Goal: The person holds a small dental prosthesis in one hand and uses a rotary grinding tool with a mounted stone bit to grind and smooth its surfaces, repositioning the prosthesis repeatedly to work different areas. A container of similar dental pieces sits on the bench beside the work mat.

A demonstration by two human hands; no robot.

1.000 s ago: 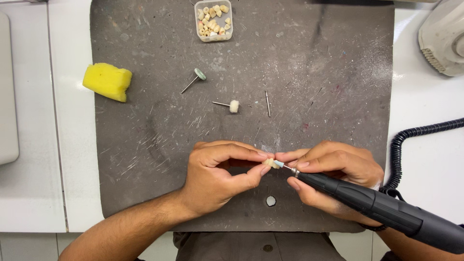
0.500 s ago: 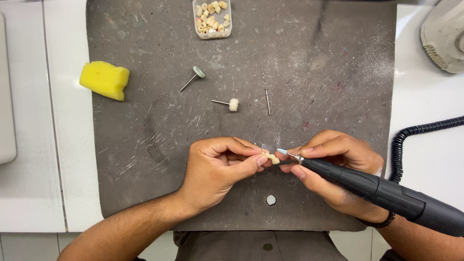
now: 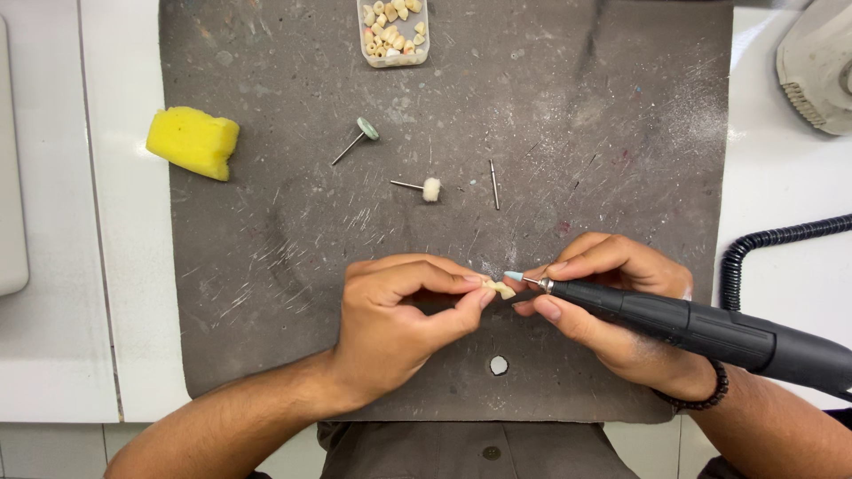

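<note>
Workpiece: a small cream tooth-shaped piece (image 3: 502, 288) sits pinched over the lower middle of the scratched dark grey mat (image 3: 621, 133), at the fingertips of both hands.
Left hand: the left hand (image 3: 399, 315) is closed to a pinch, thumb and forefinger tips gripping the cream piece, the other fingers curled under.
Right hand: the right hand (image 3: 612, 310) is wrapped shut around the black pen-shaped rotary handpiece (image 3: 701, 333), held like a pen; its pale blue tip (image 3: 514, 277) touches or nearly touches the piece.
Cord: a black coiled cable (image 3: 772, 244) lies on the white desk (image 3: 115, 266), just off the mat's right edge.
On the mat: a green disc bur on a thin shank (image 3: 358, 138), a white felt-tipped bur (image 3: 424, 187) and a bare metal pin (image 3: 493, 184) lie above the hands, well apart from them; a clear plastic box of small cream pieces (image 3: 393, 31) stands at the mat's top edge; a small white disc (image 3: 499, 365) lies below the hands.
Off the mat: a yellow sponge block (image 3: 193, 140) rests across the mat's left edge.
Risk: the piece is tiny and held only by fingertips, so the spinning tip could likely skid onto a finger or flick the piece away.
Change: against the earlier frames the hands sit lower on the mat and the handpiece lies flatter; the grips look the same.
</note>
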